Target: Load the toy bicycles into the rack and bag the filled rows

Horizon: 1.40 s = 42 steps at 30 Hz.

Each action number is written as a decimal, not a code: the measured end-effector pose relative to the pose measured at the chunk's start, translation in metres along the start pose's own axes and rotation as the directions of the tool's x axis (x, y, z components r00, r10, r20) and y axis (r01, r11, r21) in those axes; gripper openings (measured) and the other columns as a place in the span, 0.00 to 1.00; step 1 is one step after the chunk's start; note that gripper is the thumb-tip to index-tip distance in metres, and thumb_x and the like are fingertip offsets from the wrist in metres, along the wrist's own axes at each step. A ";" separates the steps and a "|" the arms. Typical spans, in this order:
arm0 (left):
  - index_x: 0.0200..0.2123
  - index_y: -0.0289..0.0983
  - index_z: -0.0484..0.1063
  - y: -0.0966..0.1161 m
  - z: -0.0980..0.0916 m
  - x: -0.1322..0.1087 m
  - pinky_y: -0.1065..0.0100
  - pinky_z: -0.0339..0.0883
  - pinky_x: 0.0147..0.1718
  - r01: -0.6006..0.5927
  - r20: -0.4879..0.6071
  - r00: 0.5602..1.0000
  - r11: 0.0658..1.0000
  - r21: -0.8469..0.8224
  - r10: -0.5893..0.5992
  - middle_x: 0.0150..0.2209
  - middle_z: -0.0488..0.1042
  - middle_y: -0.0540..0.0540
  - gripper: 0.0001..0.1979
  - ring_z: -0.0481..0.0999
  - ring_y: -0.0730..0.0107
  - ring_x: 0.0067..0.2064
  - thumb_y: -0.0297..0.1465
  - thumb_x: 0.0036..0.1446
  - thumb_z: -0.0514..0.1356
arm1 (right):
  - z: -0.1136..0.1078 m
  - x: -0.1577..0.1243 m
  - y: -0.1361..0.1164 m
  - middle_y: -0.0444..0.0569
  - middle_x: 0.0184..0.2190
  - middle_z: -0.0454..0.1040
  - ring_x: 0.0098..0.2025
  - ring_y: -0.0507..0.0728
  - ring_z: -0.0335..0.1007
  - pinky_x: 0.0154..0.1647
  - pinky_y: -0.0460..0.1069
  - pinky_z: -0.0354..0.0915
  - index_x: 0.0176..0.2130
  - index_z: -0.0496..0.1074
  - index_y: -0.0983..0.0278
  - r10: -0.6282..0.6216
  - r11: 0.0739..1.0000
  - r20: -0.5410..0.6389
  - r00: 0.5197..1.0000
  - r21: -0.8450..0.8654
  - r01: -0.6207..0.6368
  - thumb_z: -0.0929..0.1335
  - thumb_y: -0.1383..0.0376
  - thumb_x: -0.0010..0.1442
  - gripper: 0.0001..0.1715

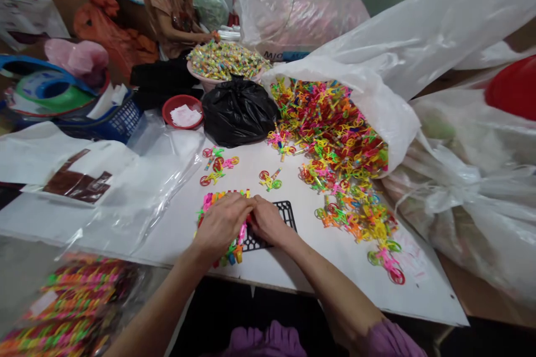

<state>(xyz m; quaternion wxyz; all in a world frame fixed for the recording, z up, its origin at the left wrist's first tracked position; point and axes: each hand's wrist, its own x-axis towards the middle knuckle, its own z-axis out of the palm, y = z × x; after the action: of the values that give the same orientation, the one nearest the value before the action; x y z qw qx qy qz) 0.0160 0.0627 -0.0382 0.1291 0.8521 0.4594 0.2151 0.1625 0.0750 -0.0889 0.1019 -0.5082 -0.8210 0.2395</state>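
Hands meet over the black grid tray (288, 213) near the worktop (293, 273) edge: left hand (220, 225) presses the packed toy row (218, 199) flat, right hand (268, 222) pinches a piece at its end; loose bicycle toys (347, 178) spill from the white sack (377, 95) within reach.

My two bare forearms, no watch or rings seen | purple sleeve (389, 340) bunched at my right elbow | purple cloth (263, 343) near bottom centre

Packing workshop — sacks of plastic toys (335, 134).
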 end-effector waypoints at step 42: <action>0.39 0.38 0.70 0.024 0.016 -0.043 0.64 0.66 0.39 0.042 -0.227 0.974 0.983 0.178 0.000 0.34 0.74 0.47 0.08 0.72 0.67 0.37 0.27 0.59 0.53 | 0.021 -0.040 -0.033 0.51 0.35 0.67 0.35 0.56 0.64 0.33 0.48 0.60 0.37 0.64 0.65 0.106 0.987 -0.156 0.982 0.134 -0.085 0.61 0.69 0.52 0.09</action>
<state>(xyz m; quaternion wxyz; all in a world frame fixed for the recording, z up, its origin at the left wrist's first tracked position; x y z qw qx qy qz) 0.0202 0.0132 -0.0527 0.0002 0.8254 0.4977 0.2664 0.1464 0.0215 -0.0877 0.1891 -0.5576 -0.7676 0.2534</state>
